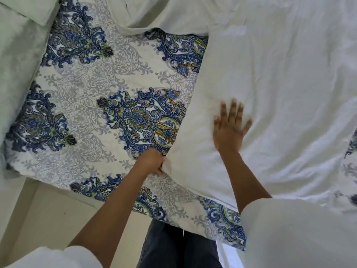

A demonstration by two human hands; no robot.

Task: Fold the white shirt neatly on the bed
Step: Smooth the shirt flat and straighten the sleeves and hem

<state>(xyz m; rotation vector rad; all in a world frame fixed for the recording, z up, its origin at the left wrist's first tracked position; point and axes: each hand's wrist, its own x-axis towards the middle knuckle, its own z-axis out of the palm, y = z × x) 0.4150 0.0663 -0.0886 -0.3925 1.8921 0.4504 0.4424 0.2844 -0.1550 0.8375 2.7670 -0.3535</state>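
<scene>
While the white shirt point(280, 84) lies on the bedspread point(87, 84), its corner is pinched by the left hand point(152, 161), its body pressed by the splayed right hand point(229, 130); creases are risked by uneven pulling.

This is a bedroom in a home. A bed point(48, 176) fills most of the view, covered with a cream bedspread point(87, 80) printed with blue and green paisley shapes and grey scrollwork. What look like pale green pillows point(19, 51) lie along its left side. A white shirt point(280, 84) is spread flat on the cover. Beside the bed's near edge is a plain pale floor point(38, 219), where a person in dark trousers point(173, 248) stands.
</scene>
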